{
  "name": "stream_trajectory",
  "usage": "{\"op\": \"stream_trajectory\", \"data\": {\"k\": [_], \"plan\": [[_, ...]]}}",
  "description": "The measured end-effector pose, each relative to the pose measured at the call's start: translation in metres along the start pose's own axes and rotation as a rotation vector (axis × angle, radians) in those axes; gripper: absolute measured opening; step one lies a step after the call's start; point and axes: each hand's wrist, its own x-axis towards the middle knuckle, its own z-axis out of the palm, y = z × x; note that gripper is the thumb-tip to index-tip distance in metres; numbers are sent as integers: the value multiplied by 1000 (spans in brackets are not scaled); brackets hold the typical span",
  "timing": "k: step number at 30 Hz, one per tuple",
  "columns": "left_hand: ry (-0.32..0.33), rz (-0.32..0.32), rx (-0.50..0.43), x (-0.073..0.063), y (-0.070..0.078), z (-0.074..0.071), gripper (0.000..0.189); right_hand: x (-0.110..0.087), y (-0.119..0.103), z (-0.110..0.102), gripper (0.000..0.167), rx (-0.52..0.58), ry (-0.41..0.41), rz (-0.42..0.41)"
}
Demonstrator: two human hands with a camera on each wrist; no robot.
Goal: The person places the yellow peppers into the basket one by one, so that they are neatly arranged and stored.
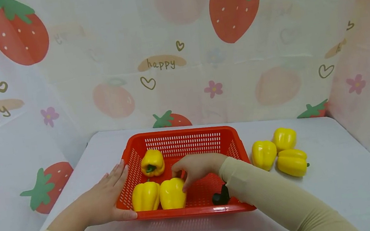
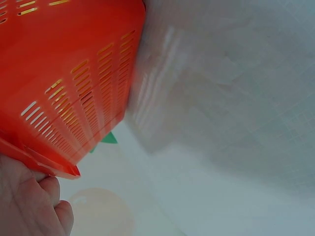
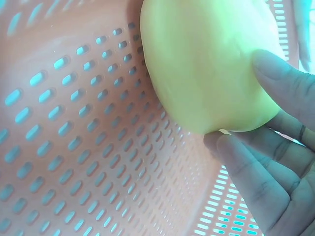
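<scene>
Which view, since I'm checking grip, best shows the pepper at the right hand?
The right wrist view: the pepper is close, though cropped, gripped by the right hand. The head view shows it smaller, in the basket; the left wrist view's yellow glimpses are unidentifiable.

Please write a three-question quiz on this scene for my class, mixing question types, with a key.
1. Multiple choice: how many yellow peppers lie on the table outside the red basket?
A) two
B) three
C) five

2. True or false: the left hand is holding a pepper.

3. Short answer: what does the right hand touch?

Key:
1. B
2. False; it touches the basket's rim.
3. The front-right pepper of the three inside the basket.
</scene>
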Motion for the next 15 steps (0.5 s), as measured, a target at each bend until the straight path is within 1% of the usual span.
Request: {"op": "stream_trajectory", "data": {"k": [8, 12, 15], "plan": [[6, 4, 7, 0, -1, 1, 126, 0, -1, -1, 25, -19, 11, -10], [4, 4, 6, 0, 0, 0, 126, -1, -1, -2, 27, 0, -1, 5], [5, 5, 4, 0, 0, 0, 126, -3, 0, -3, 31, 13, 5, 2]]}}
